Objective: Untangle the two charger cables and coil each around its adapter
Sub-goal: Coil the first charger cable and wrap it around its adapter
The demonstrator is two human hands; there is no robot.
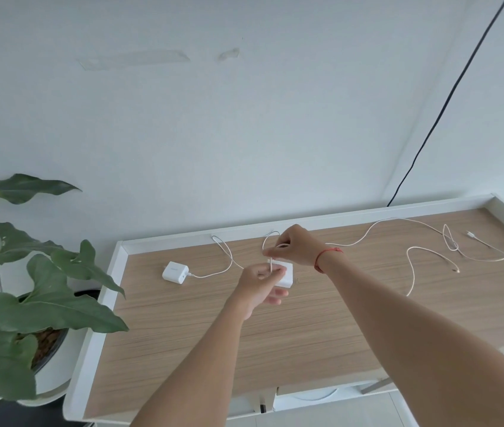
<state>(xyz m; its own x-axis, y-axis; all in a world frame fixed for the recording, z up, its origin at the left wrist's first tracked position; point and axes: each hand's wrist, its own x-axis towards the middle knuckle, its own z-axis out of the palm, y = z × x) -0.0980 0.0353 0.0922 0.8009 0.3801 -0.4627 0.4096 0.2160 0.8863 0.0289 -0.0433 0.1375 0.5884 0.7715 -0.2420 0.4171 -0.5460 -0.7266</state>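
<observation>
My left hand holds a white square adapter just above the wooden desk. My right hand, with a red string at the wrist, pinches a white cable right above that adapter. From there the cable runs right across the desk in loose curves to its plug end. A second white adapter lies flat to the left, untouched. Its thin cable loops toward the back rim and passes behind my hands. Which strand belongs to which adapter at the far right I cannot tell.
A white raised rim borders the desk at the back, left and right. A large-leafed potted plant stands left of the desk. A black wire runs down the wall behind the desk's right side.
</observation>
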